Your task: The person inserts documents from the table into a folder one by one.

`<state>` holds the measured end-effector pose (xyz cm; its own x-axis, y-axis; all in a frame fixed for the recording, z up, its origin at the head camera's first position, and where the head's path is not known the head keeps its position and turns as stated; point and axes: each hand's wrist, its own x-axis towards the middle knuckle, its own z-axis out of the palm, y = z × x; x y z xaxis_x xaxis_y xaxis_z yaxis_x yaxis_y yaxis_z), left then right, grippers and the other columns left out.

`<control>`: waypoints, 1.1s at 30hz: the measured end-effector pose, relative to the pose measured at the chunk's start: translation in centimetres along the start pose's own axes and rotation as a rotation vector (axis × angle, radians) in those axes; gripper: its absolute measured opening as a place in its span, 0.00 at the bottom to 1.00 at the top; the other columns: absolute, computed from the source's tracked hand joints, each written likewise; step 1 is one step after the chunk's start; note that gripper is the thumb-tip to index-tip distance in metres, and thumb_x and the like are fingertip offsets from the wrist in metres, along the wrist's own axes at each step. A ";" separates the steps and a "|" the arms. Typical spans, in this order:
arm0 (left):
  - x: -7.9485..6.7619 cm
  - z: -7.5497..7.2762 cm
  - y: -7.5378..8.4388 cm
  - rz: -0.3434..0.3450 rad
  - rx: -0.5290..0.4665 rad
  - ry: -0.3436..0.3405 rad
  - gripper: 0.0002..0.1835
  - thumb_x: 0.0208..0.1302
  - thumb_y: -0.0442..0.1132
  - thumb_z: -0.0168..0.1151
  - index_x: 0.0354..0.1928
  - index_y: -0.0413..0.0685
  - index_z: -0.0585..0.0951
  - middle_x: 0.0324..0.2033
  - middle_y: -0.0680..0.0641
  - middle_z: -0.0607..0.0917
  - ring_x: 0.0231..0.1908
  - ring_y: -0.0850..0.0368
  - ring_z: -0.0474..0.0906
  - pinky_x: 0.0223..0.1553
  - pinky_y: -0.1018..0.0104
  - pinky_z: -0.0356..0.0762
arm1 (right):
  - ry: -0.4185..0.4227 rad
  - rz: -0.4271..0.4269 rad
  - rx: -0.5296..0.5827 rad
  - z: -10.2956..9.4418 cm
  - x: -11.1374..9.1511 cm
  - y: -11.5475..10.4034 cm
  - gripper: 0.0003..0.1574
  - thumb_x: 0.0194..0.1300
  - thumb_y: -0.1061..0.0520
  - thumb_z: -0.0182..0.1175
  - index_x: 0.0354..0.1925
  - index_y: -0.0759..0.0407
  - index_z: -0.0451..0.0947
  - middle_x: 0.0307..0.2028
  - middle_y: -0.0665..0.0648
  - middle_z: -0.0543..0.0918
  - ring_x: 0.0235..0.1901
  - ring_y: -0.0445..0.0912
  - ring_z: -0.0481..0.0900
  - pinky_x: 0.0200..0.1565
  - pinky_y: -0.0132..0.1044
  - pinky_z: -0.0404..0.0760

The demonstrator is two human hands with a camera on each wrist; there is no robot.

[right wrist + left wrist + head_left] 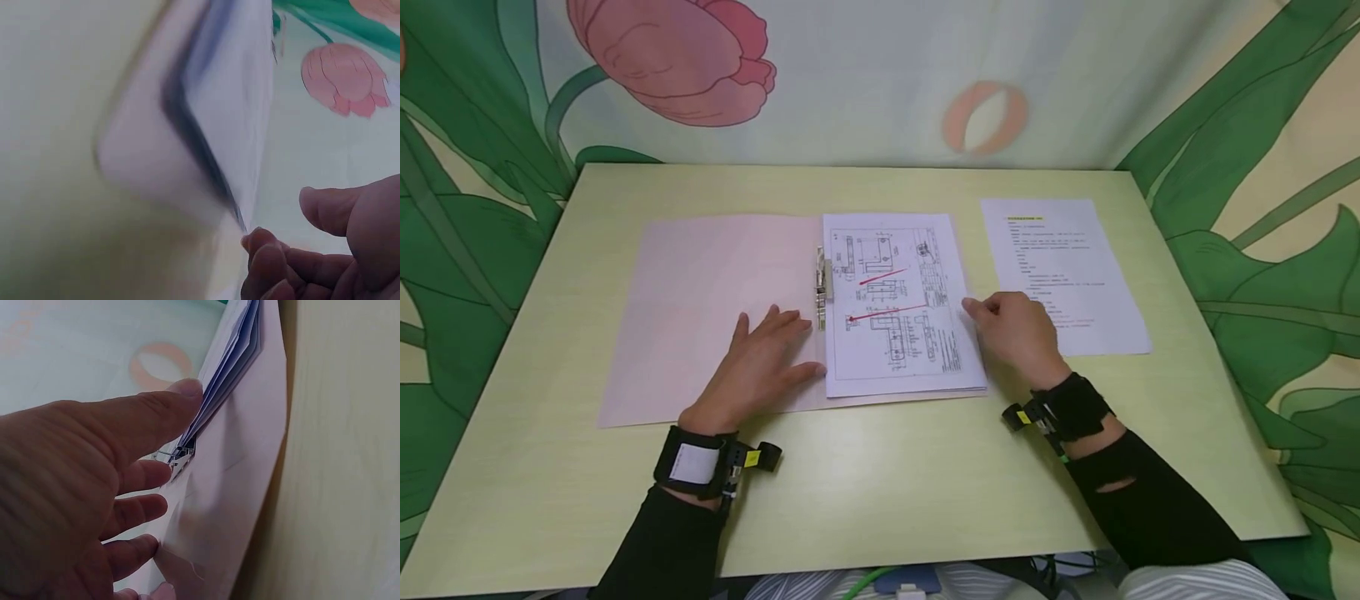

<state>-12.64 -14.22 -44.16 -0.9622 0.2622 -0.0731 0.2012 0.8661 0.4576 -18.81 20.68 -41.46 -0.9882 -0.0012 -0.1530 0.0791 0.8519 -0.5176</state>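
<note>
A pink folder (pixel 715 292) lies spread on the table, its metal clip (pixel 821 287) at the spine. On its right half is a stack of white sheets (pixel 891 367), the top one printed with technical drawings and two red lines. My left hand (pixel 763 358) rests on the folder's left half with fingers extended, the thumb touching or close to the stack's left edge. At the stack's right edge is my right hand (pixel 1018 329), fingers bent. In the right wrist view its fingertips (pixel 253 240) meet the paper edge while the thumb stands apart from them.
A separate printed sheet (pixel 1075 250) lies on the table to the right of the folder, partly behind my right hand. The pale wooden table (pixel 880 475) backs onto a curtain (pixel 865 83) with flower and leaf patterns.
</note>
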 end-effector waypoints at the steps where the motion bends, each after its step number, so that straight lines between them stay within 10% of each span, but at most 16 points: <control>1: 0.0 -0.1 0.0 0.001 -0.001 0.003 0.37 0.58 0.56 0.67 0.66 0.45 0.71 0.69 0.38 0.67 0.72 0.40 0.50 0.70 0.33 0.33 | 0.012 0.004 -0.016 -0.6 0.1 0.4 0.29 0.69 0.35 0.52 0.41 0.59 0.82 0.30 0.59 0.83 0.26 0.51 0.76 0.25 0.41 0.72; 9: -0.2 0.0 0.1 0.019 0.028 0.030 0.35 0.60 0.53 0.65 0.65 0.43 0.72 0.68 0.38 0.68 0.71 0.40 0.51 0.69 0.33 0.36 | 0.183 0.070 -0.150 -6.1 2.4 7.4 0.19 0.69 0.51 0.51 0.40 0.65 0.81 0.36 0.67 0.84 0.30 0.59 0.78 0.26 0.47 0.70; 18: -0.1 -0.1 0.0 0.003 0.032 0.023 0.36 0.59 0.53 0.67 0.65 0.44 0.71 0.68 0.38 0.68 0.72 0.42 0.50 0.70 0.35 0.35 | 0.131 0.174 -0.252 -10.1 4.5 13.8 0.35 0.67 0.41 0.55 0.44 0.76 0.74 0.38 0.75 0.77 0.35 0.66 0.74 0.27 0.52 0.70; 23: -0.1 -0.2 -0.1 -0.015 0.022 0.010 0.36 0.59 0.54 0.66 0.66 0.44 0.71 0.68 0.39 0.67 0.73 0.43 0.49 0.71 0.36 0.34 | 0.040 0.215 -0.246 -10.9 5.1 15.5 0.42 0.61 0.35 0.60 0.37 0.78 0.75 0.33 0.73 0.77 0.31 0.61 0.73 0.23 0.45 0.69; 33: -0.1 -0.2 -0.1 -0.022 0.011 0.001 0.35 0.60 0.54 0.66 0.66 0.45 0.71 0.68 0.39 0.68 0.72 0.43 0.49 0.71 0.37 0.34 | 0.043 0.178 -0.212 -12.3 4.6 15.6 0.41 0.64 0.47 0.60 0.55 0.84 0.67 0.49 0.83 0.73 0.41 0.68 0.71 0.30 0.49 0.71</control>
<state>-12.65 -14.42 -44.02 -0.9665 0.2430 -0.0820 0.1825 0.8764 0.4457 -23.76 40.45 -39.88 -0.9663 0.1764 -0.1876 0.2271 0.9272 -0.2979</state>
